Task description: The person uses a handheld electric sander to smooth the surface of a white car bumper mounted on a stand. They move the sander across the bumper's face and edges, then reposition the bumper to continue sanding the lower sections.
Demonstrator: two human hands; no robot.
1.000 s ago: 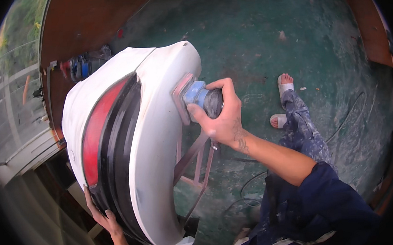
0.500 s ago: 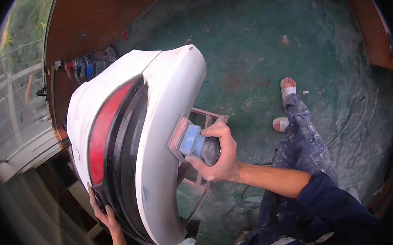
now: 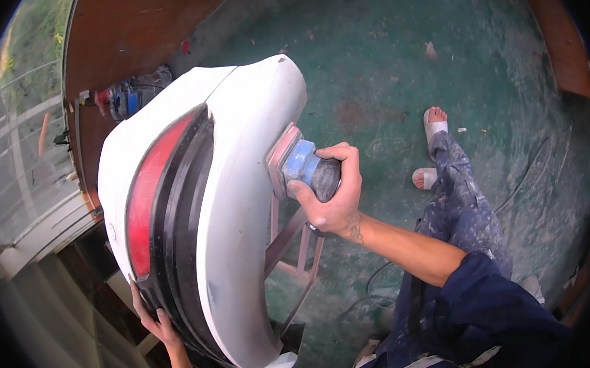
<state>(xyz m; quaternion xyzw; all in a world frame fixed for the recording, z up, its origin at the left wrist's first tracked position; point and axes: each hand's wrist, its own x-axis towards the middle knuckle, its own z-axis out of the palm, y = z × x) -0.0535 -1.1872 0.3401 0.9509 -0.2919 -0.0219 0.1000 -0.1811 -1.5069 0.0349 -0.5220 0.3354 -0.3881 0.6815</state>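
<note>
A white vehicle bumper with a red lens strip and black trim fills the left middle, on a metal stand. My right hand is closed round a blue-and-black sander, its pinkish pad against the curved white face on the bumper's right side. My left hand grips the bumper's lower-left edge by the dark trim, fingertips along that edge.
A green dusty floor lies to the right, with a hose and my legs in sandals. Brown panels border it. A window is at far left, near a heap of blue-and-red equipment.
The sander in my right hand moved down along the bumper's side, then back up toward the top between the last frame and now. My left hand stays on the edge.
</note>
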